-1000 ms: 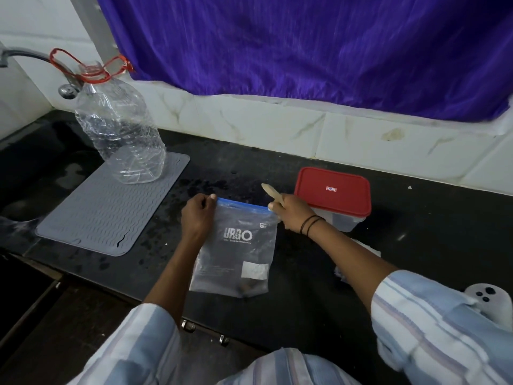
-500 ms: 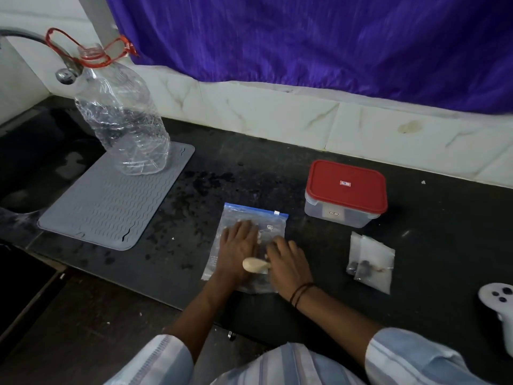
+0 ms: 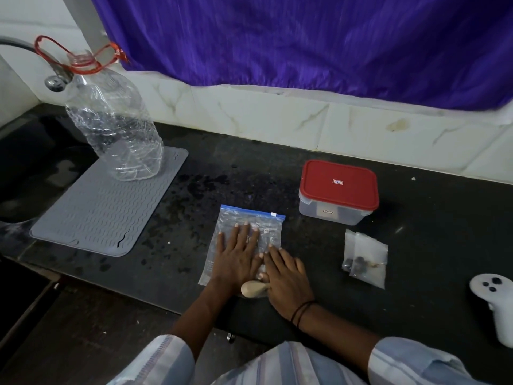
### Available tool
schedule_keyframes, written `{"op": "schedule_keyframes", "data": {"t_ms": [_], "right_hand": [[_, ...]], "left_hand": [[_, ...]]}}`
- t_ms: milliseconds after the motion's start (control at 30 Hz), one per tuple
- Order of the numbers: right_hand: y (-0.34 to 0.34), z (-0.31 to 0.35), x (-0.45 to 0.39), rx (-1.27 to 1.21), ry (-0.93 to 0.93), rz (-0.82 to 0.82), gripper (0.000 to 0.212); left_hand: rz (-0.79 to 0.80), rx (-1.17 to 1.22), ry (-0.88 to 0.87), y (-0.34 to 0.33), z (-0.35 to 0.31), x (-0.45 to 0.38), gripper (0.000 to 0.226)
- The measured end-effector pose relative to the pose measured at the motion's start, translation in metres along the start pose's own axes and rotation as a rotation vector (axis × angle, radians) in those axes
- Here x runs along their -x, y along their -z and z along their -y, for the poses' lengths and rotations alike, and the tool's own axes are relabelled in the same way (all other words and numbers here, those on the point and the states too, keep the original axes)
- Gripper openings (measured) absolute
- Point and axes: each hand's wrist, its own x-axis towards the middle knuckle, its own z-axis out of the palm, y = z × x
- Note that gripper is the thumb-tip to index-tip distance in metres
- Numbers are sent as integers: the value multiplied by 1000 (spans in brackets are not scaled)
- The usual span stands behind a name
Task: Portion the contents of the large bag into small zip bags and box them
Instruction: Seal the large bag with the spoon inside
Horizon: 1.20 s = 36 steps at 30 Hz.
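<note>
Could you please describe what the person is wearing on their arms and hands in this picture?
Both arms have light sleeves with pale blue, white and greyish stripes, the left sleeve and right sleeve pushed up so the forearms are bare. The right wrist carries thin dark bands. The left hand and right hand are bare, without gloves.

Left hand (image 3: 236, 259) and right hand (image 3: 287, 276) flat on large bag (image 3: 266, 226), spoon (image 3: 252, 289) between

— On the black counter (image 3: 416, 218)?
— Grey ridged mat (image 3: 105, 207), large zip bag (image 3: 266, 226) lying flat, red-lidded box (image 3: 338, 190), two small filled bags (image 3: 366, 257), white controller (image 3: 497, 304) at right edge.
— And on the mat?
— Clear plastic bottle (image 3: 116, 129).
</note>
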Motion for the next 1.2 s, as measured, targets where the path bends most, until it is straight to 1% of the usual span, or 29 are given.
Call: {"op": "schedule_keyframes", "data": {"t_ms": [67,133,200,233,267,300,333,367,400,467,500,567,600,667,733,767,800,867,1000,1100,1200], "right_hand": [[2,-1,0,-82,25,-83,48],[9,-1,-5,-354,20,-177,32],[32,4,-15,-655,-68,-171,21],[43,9,-21,-749,-139,-172,20],[54,14,-27,-818,-212,-165,22],[61,18,-35,-864,-279,-147,23],[63,20,-43,-886,-320,-121,24],[62,20,-51,-886,-359,-72,25],[60,20,-58,-880,-395,-8,23],[55,17,-70,-817,-426,117,18],[52,15,-75,-742,-394,154,16],[51,15,-82,-599,-310,194,23],[50,15,-84,-566,-280,213,26],[48,14,-87,-548,-257,260,17],[47,13,-87,-527,-274,255,32],[46,13,-85,-495,-271,243,36],[43,11,-82,-442,-246,216,35],[37,8,-78,-315,-172,193,32],[28,5,-73,-102,-33,183,38],[32,3,-70,-55,7,129,39],[39,-8,-65,-99,-27,58,36]], "left_hand": [[30,14,-16,4,0,0,76],[47,32,-28,9,-1,1,81],[20,93,-19,13,0,1,79],[-18,155,-15,15,1,1,76],[-98,234,-27,19,1,1,69],[-208,328,-53,21,2,1,55],[-317,438,-54,23,3,0,40],[-386,566,-10,29,2,0,28],[-415,700,72,36,1,-1,24],[-385,955,267,48,0,-4,27],[-348,1064,333,51,1,-6,28],[-280,1168,394,55,5,-8,36],[-263,1159,398,56,7,-8,39],[-256,1096,407,57,9,-7,34],[-257,1039,430,56,10,-5,18],[-246,1002,451,55,11,-5,12],[-234,950,473,53,13,-5,10],[-228,842,503,47,17,-6,10],[-228,694,545,49,13,-8,10],[-237,617,562,53,9,-9,11],[-276,555,543,59,0,-14,21]]}}
